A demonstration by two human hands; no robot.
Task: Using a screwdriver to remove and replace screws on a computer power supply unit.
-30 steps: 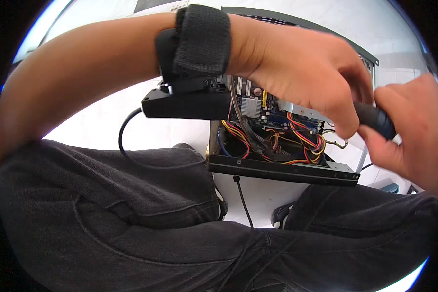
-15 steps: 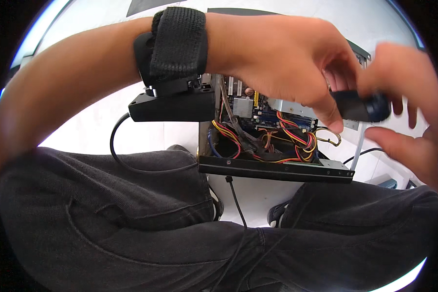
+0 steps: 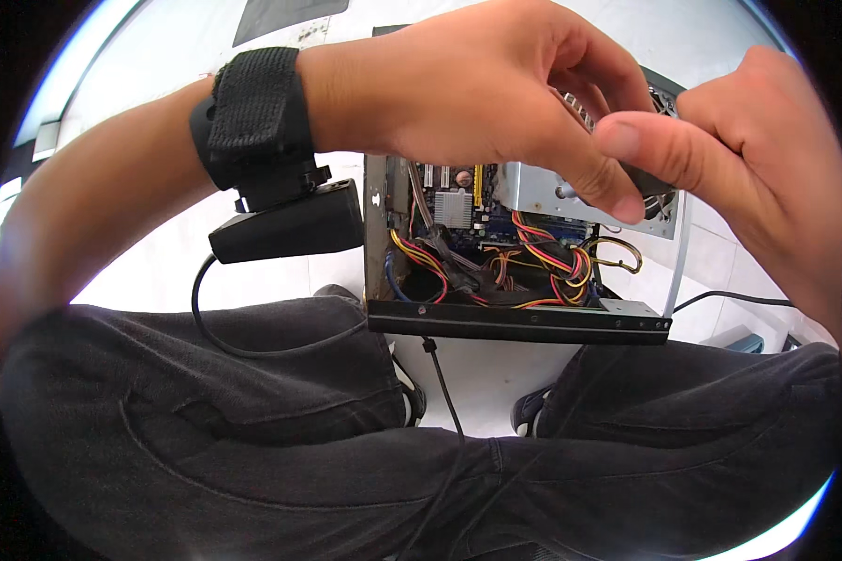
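Observation:
An open computer case point(image 3: 519, 327) lies before me, showing a blue motherboard with a silver heatsink point(image 3: 453, 208), bundled coloured cables point(image 3: 557, 266) and a silver metal box point(image 3: 529, 182). Above the box my left hand point(image 3: 496, 93) has curled fingers around a dark cylindrical object point(image 3: 647, 182), mostly hidden. My right hand point(image 3: 739, 159) is closed on the same object from the right, its thumb lying across it beside my left fingers. My left wrist carries a black strap point(image 3: 253, 107) with a mount and a black box point(image 3: 285, 224) on it.
My legs point(image 3: 196, 402) in dark jeans are either side of the lower edge of the case. Black cables point(image 3: 734, 295) run over the white tiled floor point(image 3: 739, 262). A dark flat piece point(image 3: 290, 14) lies at the back, and a teal item point(image 3: 741, 344) sits beside my right knee.
My left hand has moved left and up. My right hand loosened around the dark object, moved up, and now grips it again, thumb across it. The case appears slightly farther left.

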